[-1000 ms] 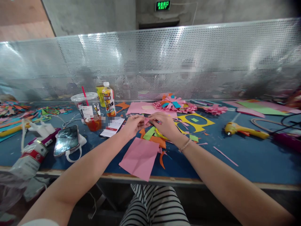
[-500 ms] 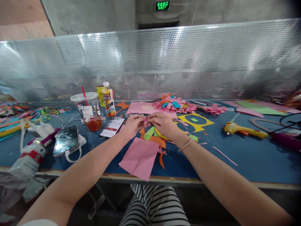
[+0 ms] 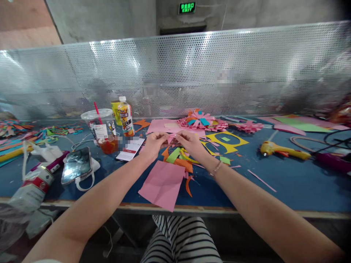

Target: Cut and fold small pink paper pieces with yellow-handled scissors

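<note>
Pinching one small pink paper piece (image 3: 171,139) between their fingertips, the left hand (image 3: 154,145) and right hand (image 3: 192,145) in the head view sit just beyond the flat pink sheet (image 3: 163,184). Farther beyond that sheet, to its right, a fringed paper flower (image 3: 201,121) looks done; the held piece seems partway shaped, its folds unclear; the sheet itself appears unused.

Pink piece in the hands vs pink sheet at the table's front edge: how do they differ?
Size: the pink piece is small; the pink sheet is much larger.
Support: the piece is held in the fingers of the left hand and right hand; the sheet lies on the table.
Shared: both are pink.
</note>
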### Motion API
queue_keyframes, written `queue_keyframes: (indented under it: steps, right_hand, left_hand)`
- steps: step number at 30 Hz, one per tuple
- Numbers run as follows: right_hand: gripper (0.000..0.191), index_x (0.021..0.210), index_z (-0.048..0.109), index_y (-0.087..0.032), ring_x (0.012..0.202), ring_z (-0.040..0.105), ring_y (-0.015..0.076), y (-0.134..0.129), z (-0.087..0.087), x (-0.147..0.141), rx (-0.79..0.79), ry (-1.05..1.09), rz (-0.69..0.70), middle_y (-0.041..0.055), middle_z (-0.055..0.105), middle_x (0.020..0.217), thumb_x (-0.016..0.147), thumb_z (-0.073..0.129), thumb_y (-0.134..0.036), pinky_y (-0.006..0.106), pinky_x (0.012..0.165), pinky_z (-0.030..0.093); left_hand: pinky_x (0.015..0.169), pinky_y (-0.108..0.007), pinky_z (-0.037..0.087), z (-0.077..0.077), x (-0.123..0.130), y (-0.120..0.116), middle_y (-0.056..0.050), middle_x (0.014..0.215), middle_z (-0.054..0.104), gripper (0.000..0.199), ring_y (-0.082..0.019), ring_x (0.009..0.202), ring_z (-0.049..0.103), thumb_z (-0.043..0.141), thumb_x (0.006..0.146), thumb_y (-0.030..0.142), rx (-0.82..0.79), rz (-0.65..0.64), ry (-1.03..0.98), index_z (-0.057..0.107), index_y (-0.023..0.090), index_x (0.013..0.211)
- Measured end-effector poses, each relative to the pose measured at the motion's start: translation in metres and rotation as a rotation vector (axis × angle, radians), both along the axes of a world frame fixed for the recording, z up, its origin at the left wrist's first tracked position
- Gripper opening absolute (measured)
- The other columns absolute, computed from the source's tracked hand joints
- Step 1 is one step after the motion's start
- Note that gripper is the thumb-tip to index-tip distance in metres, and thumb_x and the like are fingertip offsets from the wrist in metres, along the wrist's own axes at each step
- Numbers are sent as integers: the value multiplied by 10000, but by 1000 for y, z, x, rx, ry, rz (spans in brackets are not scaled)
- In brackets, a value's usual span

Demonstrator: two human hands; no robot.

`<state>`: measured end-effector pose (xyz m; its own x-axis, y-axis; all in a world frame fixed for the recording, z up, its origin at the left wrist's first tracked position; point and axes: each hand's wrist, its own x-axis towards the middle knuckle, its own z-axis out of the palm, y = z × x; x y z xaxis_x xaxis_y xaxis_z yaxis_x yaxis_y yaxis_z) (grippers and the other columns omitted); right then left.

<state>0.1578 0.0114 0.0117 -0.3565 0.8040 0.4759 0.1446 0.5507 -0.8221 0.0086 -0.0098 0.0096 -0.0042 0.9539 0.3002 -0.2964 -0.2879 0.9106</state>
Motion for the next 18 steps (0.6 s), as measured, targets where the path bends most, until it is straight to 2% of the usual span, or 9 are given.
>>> queue_keyframes:
  steps: [5,11,18]
  right_hand:
    - [263,696,575,-173,660,589,146,-6,3,0,-34,25,7,33,625,680,779,515,-416,280,643,485]
    - [247,679,585,-159,588,554,131,-3,2,0,60,-71,-98,33,606,624,763,546,-388,256,564,447]
    - [226,676,572,-157,577,527,120,-4,3,0,180,-167,-122,24,590,619,806,480,-316,244,557,412]
  left_hand:
    - [672,-273,490,0,1,-1,5,648,599,202,-89,601,561,682,606,288,23,13,52,598,122,684]
    - [680,-274,491,0,1,-1,7,642,589,171,-86,603,556,650,631,274,44,22,109,588,123,681]
    - [639,-262,480,-1,1,0,10,617,569,151,-87,577,546,615,647,272,29,30,147,567,130,660]
